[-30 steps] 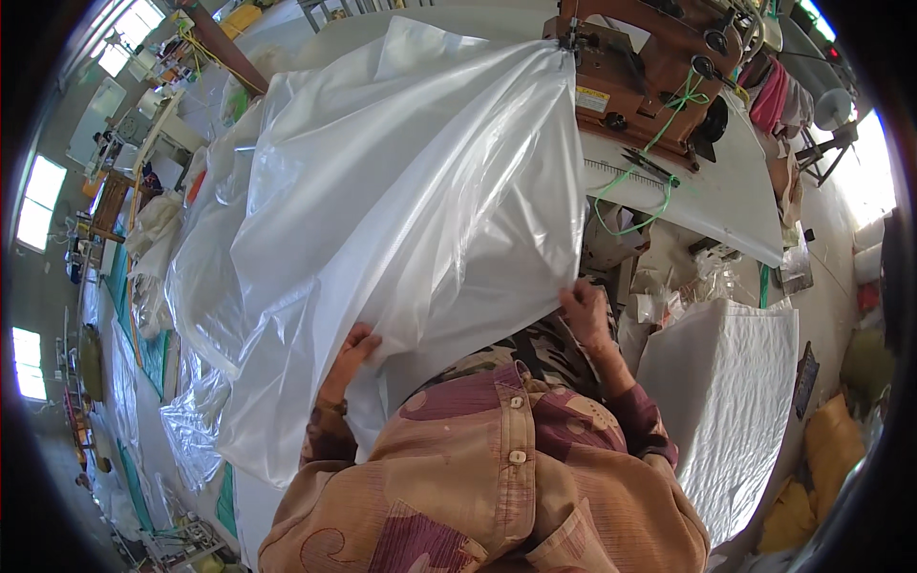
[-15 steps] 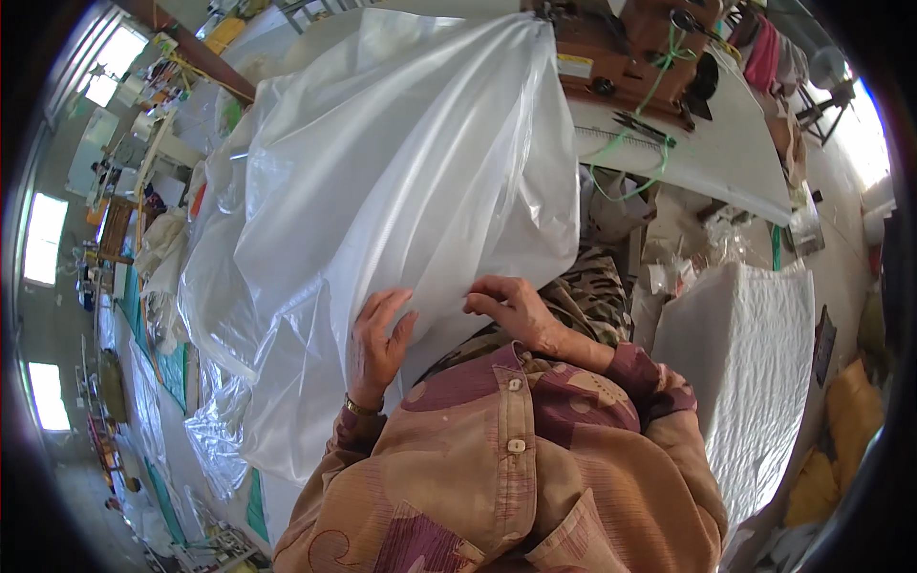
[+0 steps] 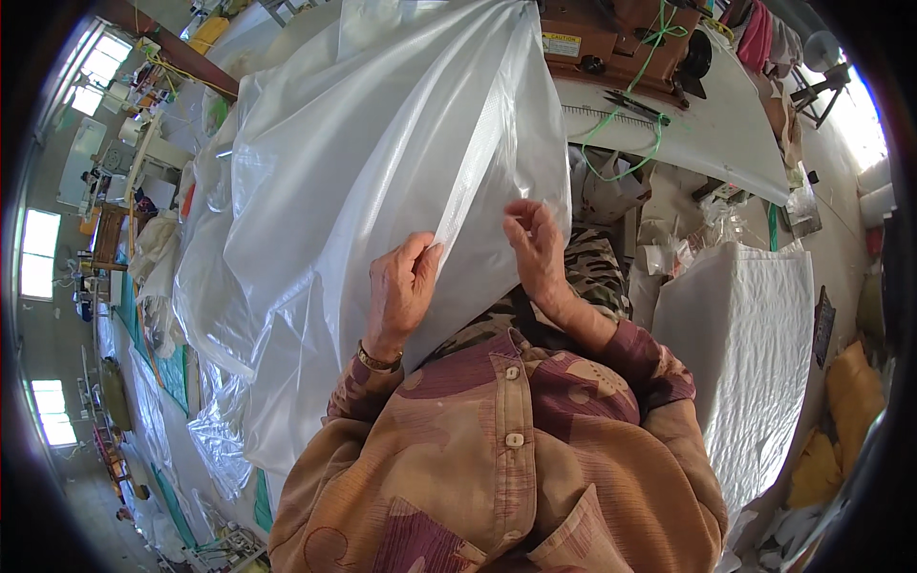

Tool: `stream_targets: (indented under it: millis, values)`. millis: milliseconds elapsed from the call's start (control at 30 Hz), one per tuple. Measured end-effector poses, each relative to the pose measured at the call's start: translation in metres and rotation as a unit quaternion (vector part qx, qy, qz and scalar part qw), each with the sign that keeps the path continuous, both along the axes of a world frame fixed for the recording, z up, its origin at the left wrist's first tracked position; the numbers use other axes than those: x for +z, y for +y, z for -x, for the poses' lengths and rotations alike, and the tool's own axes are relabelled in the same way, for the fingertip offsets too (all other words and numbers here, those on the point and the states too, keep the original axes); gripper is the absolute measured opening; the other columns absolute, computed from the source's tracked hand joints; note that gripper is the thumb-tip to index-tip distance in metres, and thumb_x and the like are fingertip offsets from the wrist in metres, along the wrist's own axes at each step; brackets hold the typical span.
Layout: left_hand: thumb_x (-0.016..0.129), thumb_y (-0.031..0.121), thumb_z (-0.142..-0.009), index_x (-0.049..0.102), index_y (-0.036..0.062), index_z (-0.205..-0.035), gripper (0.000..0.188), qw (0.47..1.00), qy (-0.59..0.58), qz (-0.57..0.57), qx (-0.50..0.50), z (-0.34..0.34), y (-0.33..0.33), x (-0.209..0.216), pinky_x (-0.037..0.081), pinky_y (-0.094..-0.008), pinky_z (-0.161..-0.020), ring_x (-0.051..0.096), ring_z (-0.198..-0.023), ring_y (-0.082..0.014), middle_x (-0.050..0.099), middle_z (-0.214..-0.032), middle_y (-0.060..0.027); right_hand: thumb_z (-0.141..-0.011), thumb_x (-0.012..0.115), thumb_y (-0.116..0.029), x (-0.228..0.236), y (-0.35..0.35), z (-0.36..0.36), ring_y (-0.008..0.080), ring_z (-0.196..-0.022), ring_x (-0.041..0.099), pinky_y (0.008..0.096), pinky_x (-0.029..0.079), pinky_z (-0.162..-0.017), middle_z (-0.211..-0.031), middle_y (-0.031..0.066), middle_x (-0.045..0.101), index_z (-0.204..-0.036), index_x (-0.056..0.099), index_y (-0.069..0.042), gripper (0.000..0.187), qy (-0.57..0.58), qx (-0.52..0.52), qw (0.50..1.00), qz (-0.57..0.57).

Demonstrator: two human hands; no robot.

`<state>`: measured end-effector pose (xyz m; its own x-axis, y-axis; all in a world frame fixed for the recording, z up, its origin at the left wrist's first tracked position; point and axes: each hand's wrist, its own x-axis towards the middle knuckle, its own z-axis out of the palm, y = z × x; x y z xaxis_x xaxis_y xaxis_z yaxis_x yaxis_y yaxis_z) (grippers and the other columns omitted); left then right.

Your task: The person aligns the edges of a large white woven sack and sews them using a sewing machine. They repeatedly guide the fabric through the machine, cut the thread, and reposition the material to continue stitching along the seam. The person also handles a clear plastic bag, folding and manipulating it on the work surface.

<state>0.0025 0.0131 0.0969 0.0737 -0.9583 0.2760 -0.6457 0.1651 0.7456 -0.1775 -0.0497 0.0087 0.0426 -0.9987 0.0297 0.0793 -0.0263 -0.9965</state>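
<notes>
On the pale bench (image 3: 726, 134) stands a brown metal sewing machine (image 3: 616, 38); a glossy white plastic sheet (image 3: 315, 191) fans out beside it. The left hand (image 3: 396, 296) pinches a fold between its fingers; the right hand (image 3: 540, 258) curls its fingers, grip unclear. Uneven pulling could skew the sheet.

A glossy white plastic sheet (image 3: 315, 191) drapes left of centre, rumpled, its long creases converging toward the top.
</notes>
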Motion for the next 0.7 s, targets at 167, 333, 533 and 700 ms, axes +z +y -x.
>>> stream_targets:
  millis: [167, 333, 533, 700]
  values:
    - [0.065, 0.008, -0.097, 0.063, -0.0011, -0.094, 0.01, 0.998, 0.061, 0.016, 0.0, 0.004, -0.001, 0.011, 0.04, -0.0252, -0.054, 0.049, -0.058, -0.0075, 0.054, -0.064, -0.0036, -0.097, 0.064, -0.015, -0.005, -0.006, -0.011, 0.0126, -0.088, 0.06, 0.0287, 0.046, -0.084, -0.095, 0.0023, 0.069, -0.109, 0.066, 0.001, 0.02, -0.134, 0.082, 0.985, -0.071]
    - [0.069, 0.005, -0.094, 0.063, -0.0012, -0.091, 0.009, 0.996, 0.081, 0.018, -0.019, -0.001, -0.001, 0.021, 0.04, -0.0225, -0.055, 0.049, -0.061, -0.0046, 0.055, -0.065, 0.0, -0.093, 0.068, -0.015, 0.061, 0.019, 0.012, 0.0181, -0.085, 0.066, 0.0329, 0.049, -0.084, -0.085, 0.0055, 0.069, -0.098, 0.067, -0.001, 0.014, 0.053, 0.179, 0.982, 0.029]
    - [0.067, 0.001, -0.094, 0.063, -0.0022, -0.093, 0.005, 0.983, 0.131, -0.058, -0.118, 0.005, -0.007, 0.008, 0.046, -0.0241, -0.06, 0.053, -0.065, -0.0057, 0.059, -0.07, -0.0026, -0.086, 0.073, -0.015, 0.085, 0.031, 0.013, 0.0321, -0.073, 0.064, 0.04, 0.049, -0.081, -0.071, 0.011, 0.062, -0.079, 0.06, -0.004, 0.019, 0.232, 0.156, 0.929, 0.244]
    - [0.06, 0.002, -0.098, 0.064, -0.0022, -0.1, 0.006, 0.967, 0.207, -0.081, -0.126, 0.009, -0.011, -0.007, 0.047, -0.0248, -0.063, 0.055, -0.068, -0.0067, 0.059, -0.072, -0.0026, -0.087, 0.071, -0.015, 0.075, 0.036, 0.006, 0.032, -0.071, 0.065, 0.0423, 0.05, -0.078, -0.073, 0.0103, 0.066, -0.082, 0.06, -0.005, 0.016, 0.219, 0.24, 0.928, 0.184]
